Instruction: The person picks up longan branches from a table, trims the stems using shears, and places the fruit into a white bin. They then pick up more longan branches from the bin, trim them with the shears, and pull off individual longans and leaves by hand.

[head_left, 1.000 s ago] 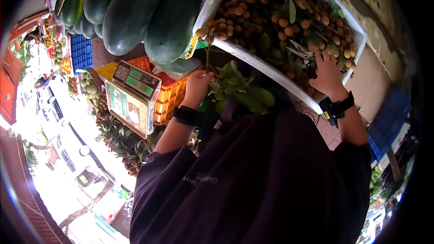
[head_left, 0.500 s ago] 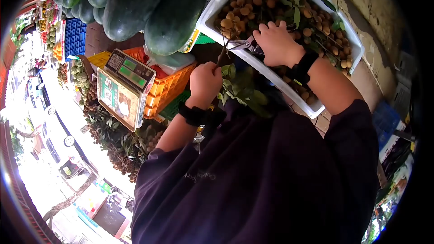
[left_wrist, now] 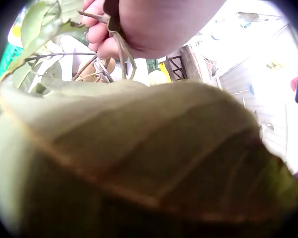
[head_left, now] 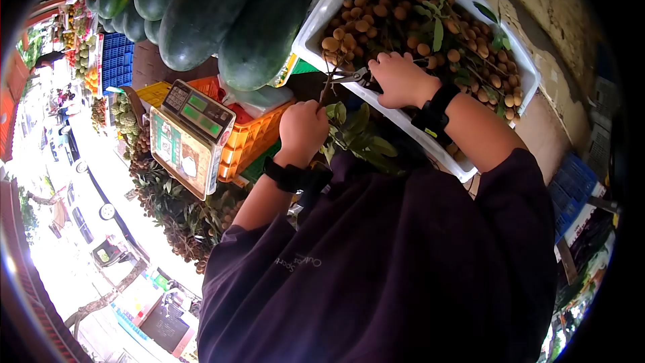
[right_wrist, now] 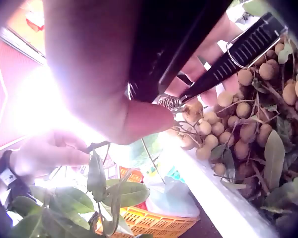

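Right hand (head_left: 405, 81), holding shears (head_left: 361, 75), has swung toward 9 o'clock, beside the stem (head_left: 328, 87) the left hand (head_left: 302, 131) grips: likely trimming.

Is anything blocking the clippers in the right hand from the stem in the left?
Nothing visible does. In the head view the clippers point at the stem, between the left hand and the fruit cluster; the leaves hang nearer the body. Contact is unclear.
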Demonstrator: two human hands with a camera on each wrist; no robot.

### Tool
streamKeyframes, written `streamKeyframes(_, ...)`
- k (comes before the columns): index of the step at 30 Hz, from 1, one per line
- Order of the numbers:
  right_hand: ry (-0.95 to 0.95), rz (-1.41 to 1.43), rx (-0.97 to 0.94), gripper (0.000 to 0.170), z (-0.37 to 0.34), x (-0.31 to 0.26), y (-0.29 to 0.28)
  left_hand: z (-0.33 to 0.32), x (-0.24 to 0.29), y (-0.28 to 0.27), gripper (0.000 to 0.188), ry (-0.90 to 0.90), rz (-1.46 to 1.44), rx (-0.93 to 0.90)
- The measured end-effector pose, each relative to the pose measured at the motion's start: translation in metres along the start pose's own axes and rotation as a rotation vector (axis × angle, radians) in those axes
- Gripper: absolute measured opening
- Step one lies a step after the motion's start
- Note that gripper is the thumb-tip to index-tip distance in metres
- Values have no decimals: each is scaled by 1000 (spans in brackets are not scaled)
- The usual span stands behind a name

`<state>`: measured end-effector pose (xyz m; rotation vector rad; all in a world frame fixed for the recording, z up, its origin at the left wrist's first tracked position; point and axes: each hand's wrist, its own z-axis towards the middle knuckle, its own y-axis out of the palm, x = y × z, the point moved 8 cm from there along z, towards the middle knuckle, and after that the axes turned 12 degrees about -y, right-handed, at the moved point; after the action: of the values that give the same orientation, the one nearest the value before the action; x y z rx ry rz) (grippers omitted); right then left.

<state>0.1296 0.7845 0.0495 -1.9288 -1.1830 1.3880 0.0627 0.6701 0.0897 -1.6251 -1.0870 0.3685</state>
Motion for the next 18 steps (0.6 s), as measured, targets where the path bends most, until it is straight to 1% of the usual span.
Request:
streamKeyframes(1,-31,25,44,35,3,-1,0,0,-1,-1,16,12,11,16)
streamKeyframes(2,-37,30,43,35,6,0,0,1,-3,-2,16,7,16,14)
streamKeyframes(4,-114,92,47,24,10,-5,4,2,-10,-3,17,-18,79,20)
streamKeyframes(7,-116,82,15,19,15,-6,13,3,-12,-10,17,-15,55,18)
streamKeyframes(9,-111,98,40,19,15,-8,10,6,-17,-12,17,-42,38,16)
streamKeyframes(11,-101,116,63,19,12,-8,9,8,-22,-13,17,-121,-33,-21)
streamKeyframes(12,-65,139,75,21,9,-4,10,9,-21,-15,16,-139,-24,-34)
streamKeyframes(14,-27,161,92,24,1,4,12,11,-18,-19,16,-111,-16,-19)
streamKeyframes(16,-14,91,333,25,-19,9,0,14,-16,-23,16,-77,-7,-4)
streamKeyframes(17,-12,90,336,25,-25,10,1,14,-14,-24,16,-44,-26,-9)
streamKeyframes(18,47,403,380,31,-32,18,6,15,-12,-26,15,-9,-45,-12)
